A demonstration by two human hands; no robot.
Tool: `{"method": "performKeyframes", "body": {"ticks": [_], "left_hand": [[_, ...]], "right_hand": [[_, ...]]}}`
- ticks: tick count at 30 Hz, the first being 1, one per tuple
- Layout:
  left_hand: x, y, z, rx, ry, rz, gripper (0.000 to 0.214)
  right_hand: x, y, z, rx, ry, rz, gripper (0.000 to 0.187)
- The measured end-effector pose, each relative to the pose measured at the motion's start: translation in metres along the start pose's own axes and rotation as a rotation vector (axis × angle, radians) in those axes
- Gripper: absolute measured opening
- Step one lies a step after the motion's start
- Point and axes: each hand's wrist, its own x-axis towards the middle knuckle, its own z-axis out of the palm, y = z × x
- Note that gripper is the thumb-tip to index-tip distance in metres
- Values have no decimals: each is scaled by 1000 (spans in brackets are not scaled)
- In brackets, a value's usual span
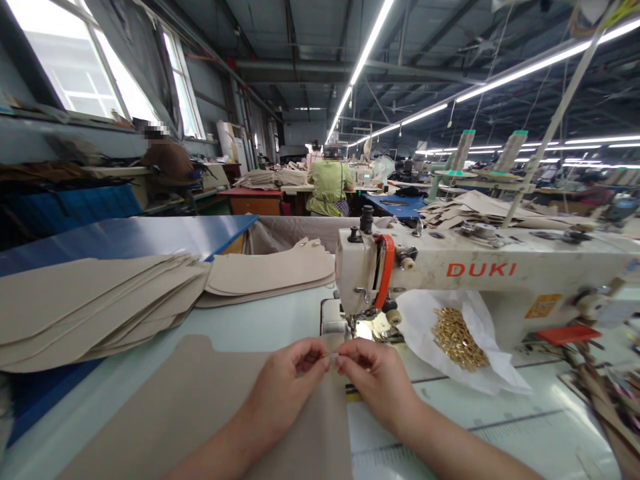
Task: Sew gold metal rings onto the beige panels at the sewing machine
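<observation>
My left hand (293, 373) and my right hand (373, 373) meet in front of the needle of a white sewing machine (475, 273). Both pinch a small thin piece between thumb and fingers; it is too small to name. They hover over a beige cut fabric panel (200, 407) lying flat on the pale table (265, 320). Just right of the needle a white bag (475, 347) lies open with several small gold metal parts (457, 337) in it.
A fanned stack of beige panels (95, 307) lies at the left, with more (270, 270) behind it. Blue board (125, 237) sits beyond. Scraps pile at the right edge (610, 393). Other people sit at far tables (327, 187), (167, 163).
</observation>
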Motion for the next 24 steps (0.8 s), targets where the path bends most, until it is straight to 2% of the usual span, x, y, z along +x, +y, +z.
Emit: {"method": "performKeyframes", "body": {"ticks": [5, 14, 20, 24], "left_hand": [[1, 0, 0, -19, -8, -42, 13], [8, 4, -6, 9, -6, -111, 10], [12, 3, -6, 13, -74, -131, 13], [10, -5, -8, 84, -60, -23, 15]], "right_hand": [[-2, -2, -4, -216, -51, -137, 18], [-1, -5, -8, -257, -69, -90, 19], [2, 0, -4, -126, -57, 6, 18], [4, 4, -5, 50, -46, 89, 14]]}}
